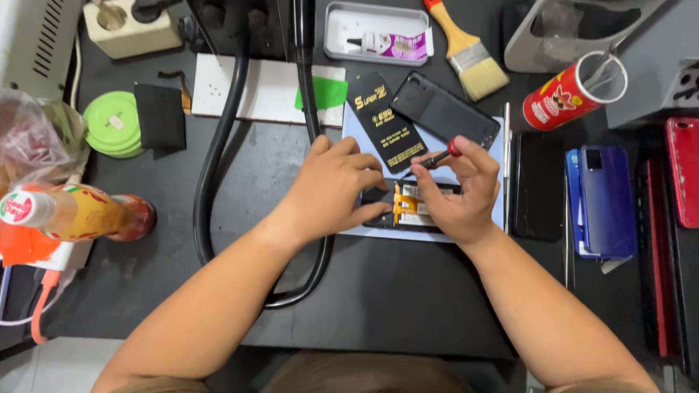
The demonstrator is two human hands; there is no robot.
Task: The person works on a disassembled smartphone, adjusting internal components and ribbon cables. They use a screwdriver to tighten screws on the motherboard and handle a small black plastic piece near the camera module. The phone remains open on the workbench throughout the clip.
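An opened phone with an orange flex strip lies on a pale blue mat in the middle of the dark bench. My left hand presses down on the phone's left end, fingers curled over it. My right hand grips a small screwdriver with a red cap, its tip pointing down-left onto the phone's upper edge. A black battery and the phone's dark back cover rest on the mat just beyond my hands.
A thick black hose loops past my left wrist. A paintbrush, a grey tray with a glue tube and a red can with tools stand at the back. Several phones lie right. A bottle and green lid sit left.
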